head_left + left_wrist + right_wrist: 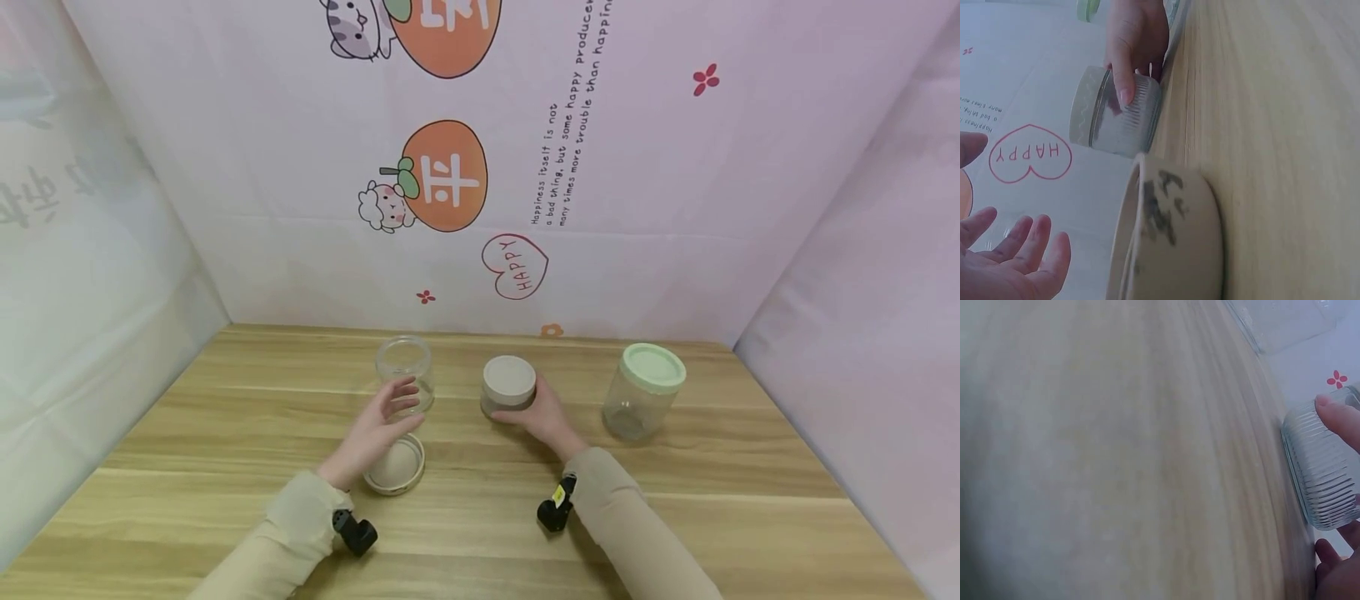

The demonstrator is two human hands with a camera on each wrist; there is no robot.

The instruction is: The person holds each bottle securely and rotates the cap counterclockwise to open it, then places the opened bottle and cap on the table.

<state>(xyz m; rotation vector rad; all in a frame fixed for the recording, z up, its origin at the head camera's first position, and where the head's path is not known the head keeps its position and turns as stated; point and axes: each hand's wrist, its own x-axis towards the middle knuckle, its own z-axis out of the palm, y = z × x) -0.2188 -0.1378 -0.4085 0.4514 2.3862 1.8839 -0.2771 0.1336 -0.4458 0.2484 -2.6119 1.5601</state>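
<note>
My right hand [549, 415] grips a small ribbed glass jar [1322, 465] with an off-white lid [509, 377], thumb on the near side and fingers round the right. In the left wrist view the jar [1125, 115] stands upright on the wood under that hand's grasp. My left hand [378, 427] hovers with loosely spread fingers and holds nothing. It overlaps the lower part of a lidless clear jar [405, 357] in the head view. Below its palm, a loose beige lid [397, 468] lies on the table; dark marks show on its side [1182, 219] in the left wrist view.
A taller clear jar with a light green lid [654, 367] stands to the right of my right hand. The wooden table [480, 525] ends at a printed white cloth [637, 250] at the back, with pale cloth on both sides.
</note>
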